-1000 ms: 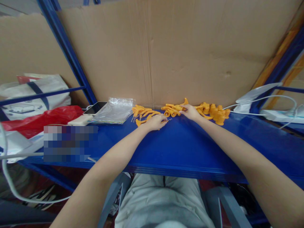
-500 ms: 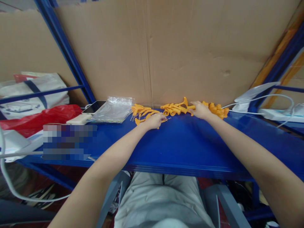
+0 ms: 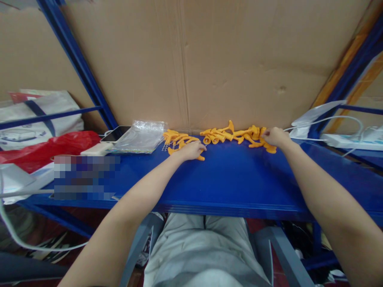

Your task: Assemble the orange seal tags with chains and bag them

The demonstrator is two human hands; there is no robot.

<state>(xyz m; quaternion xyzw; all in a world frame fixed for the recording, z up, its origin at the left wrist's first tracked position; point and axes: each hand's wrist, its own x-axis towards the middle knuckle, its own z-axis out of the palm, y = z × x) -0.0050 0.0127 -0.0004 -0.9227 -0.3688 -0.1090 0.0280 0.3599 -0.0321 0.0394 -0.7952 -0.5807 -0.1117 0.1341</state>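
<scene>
My left hand (image 3: 191, 150) is closed around an orange plastic piece (image 3: 201, 158), whose end pokes out below the fingers. Beside it lies a pile of orange pieces with thin silvery, wavy chain-like strands (image 3: 165, 146). Farther right, my right hand (image 3: 275, 137) has its fingers bent in a pinch at the right end of another orange pile, touching an orange piece (image 3: 271, 149); the fingertips are partly hidden. Several flared, funnel-ended orange pieces (image 3: 214, 138) lie between the hands, against the cardboard.
The blue metal shelf (image 3: 227, 179) holds everything, with a cardboard sheet (image 3: 233, 59) behind. To the left lie clear plastic bags (image 3: 140, 139), a phone (image 3: 115, 134), a white box (image 3: 96, 149) and a red bag (image 3: 72, 145). White cables (image 3: 353, 117) run at the right.
My right hand has moved to the right along the orange pile, and the pieces there now lie more spread out. My left hand stays near the same place, still holding an orange piece.
</scene>
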